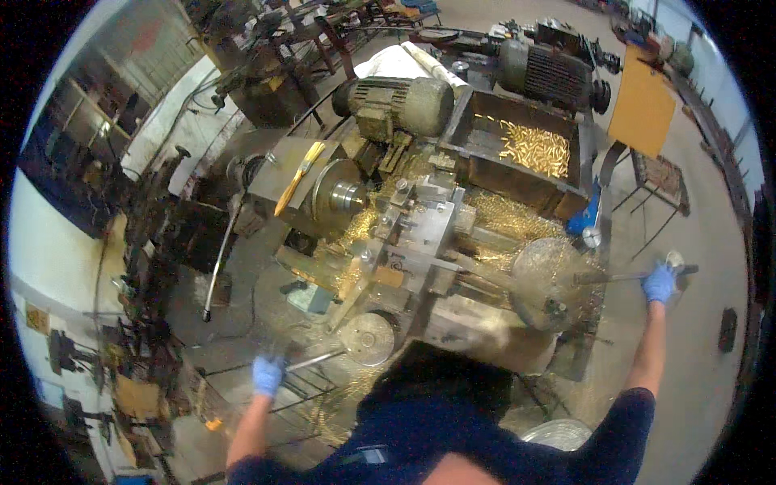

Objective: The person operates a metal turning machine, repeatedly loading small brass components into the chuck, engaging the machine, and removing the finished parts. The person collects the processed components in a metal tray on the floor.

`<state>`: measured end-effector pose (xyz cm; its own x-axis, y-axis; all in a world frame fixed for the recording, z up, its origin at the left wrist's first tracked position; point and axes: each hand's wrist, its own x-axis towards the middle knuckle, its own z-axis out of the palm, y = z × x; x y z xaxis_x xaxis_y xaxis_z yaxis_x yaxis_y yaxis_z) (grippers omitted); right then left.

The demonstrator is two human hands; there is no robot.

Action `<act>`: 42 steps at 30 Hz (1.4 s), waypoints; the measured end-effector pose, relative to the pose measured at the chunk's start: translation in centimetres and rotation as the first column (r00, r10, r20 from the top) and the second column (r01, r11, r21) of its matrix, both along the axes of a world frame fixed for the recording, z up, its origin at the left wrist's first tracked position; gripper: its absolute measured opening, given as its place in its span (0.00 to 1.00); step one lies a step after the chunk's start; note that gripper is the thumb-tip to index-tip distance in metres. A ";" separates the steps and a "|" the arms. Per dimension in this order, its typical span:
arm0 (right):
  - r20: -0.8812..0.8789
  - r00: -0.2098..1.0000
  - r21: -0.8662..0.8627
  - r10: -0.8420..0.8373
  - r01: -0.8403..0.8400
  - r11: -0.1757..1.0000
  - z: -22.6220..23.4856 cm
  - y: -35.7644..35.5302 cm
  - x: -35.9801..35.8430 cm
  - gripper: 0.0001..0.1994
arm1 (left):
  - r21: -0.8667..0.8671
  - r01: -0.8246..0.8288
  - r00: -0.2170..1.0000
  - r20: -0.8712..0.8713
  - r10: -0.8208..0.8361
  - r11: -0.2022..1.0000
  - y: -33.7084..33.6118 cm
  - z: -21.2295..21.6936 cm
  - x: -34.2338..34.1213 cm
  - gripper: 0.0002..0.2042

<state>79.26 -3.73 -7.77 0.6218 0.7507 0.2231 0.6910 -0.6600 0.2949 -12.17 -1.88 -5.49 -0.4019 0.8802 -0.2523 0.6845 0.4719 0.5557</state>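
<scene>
The thin metal lever [315, 360] beside the round grey handwheel [368, 339] sat clenched in the blue-gloved left hand [267, 375]. The blue-gloved right hand [659, 284] gripped the long steel handle [618, 277] by the lathe [404, 234], near a tray of brass pieces [533, 149].

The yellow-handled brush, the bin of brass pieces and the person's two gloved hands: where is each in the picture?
Yellow-handled brush [297, 178], head view, middle of its handle.
Bin of brass pieces [485, 166], head view, its front wall.
Left hand [267, 375], head view, back of the blue glove.
Right hand [660, 284], head view, back of the blue glove.
</scene>
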 end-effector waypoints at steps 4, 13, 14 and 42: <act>-0.097 0.995 0.091 0.020 -0.012 0.996 0.1 -1.8 -1.6 0.15 | -0.060 -0.234 0.967 0.087 0.239 0.970 -5.1 0.3 2.5 0.12; -0.015 0.998 0.047 -0.068 0.069 0.997 0.2 -10.7 -5.6 0.13 | -0.081 -0.393 0.876 0.270 0.400 0.916 -6.5 0.9 5.9 0.12; -0.033 0.996 0.023 -0.087 0.088 0.996 0.4 -11.1 -6.3 0.13 | -0.091 -0.393 0.875 0.270 0.403 0.915 -6.6 0.9 5.8 0.12; -0.148 0.868 -0.188 -0.475 0.446 0.875 0.1 -33.2 -5.4 0.13 | -0.246 0.779 0.571 -0.101 -0.815 0.576 3.3 3.3 11.1 0.19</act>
<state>73.82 -36.93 -7.69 0.9234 0.3834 -0.0166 0.3695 -0.8765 0.3087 -1.11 1.40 -2.17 0.3916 0.8192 -0.4190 0.9020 -0.2517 0.3508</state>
